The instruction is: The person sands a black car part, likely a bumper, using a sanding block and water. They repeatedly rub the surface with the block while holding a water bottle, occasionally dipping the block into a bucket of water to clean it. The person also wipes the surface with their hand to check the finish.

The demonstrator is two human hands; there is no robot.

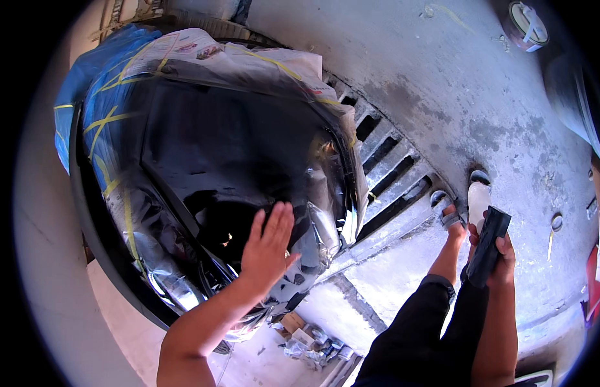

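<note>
My left hand (268, 240) is held flat, fingers stretched out, over a glossy black car panel (216, 138); whether the palm touches it I cannot tell. Blue plastic sheeting (112, 97), printed paper (267, 68) and yellow tape (107, 122) border the panel, with clear film creased along its lower side. Off to the right, away from the car, my right hand (504, 259) is wrapped around a black rectangular block (488, 244), held upright and slightly tilted.
A slotted floor drain (387, 161) runs beside the car, close to my sandalled foot (449, 219). A lidded bucket (527, 27) stands at the far right. Boxes and wrapped items (313, 338) lie on the floor near the bottom. A small ring-shaped object (556, 223) lies right of my legs.
</note>
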